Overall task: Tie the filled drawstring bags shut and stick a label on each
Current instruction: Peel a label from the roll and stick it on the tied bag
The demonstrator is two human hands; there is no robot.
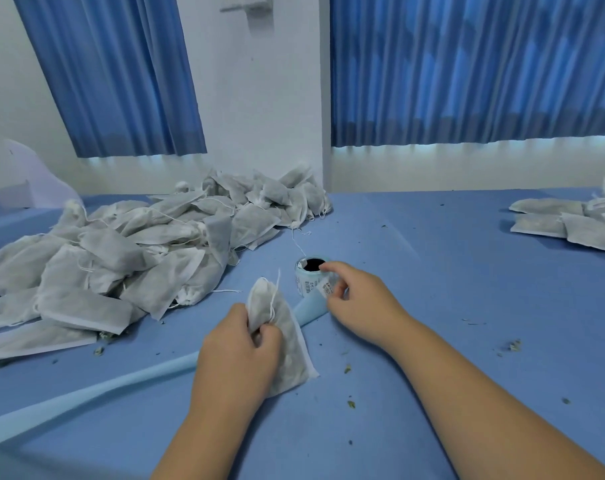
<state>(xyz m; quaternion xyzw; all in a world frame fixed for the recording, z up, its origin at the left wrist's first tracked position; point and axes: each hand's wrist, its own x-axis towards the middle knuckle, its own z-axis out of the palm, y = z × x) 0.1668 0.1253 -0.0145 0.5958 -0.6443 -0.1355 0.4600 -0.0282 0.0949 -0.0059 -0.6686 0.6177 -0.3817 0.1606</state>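
Your left hand (240, 344) grips a filled bag (283, 337) just beside the label roll (311, 277); your right hand (354, 299) pinches a label (327, 288) on it.

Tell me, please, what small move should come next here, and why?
Probably peel the label off the roll and press it onto the bag: the right hand pinches it at the roll, the left hand grips the bag, whose visible face bears none.

White wall (259, 109), blue pleated curtains (474, 71), daylight glowing beneath their hems, blue-covered table (450, 271)
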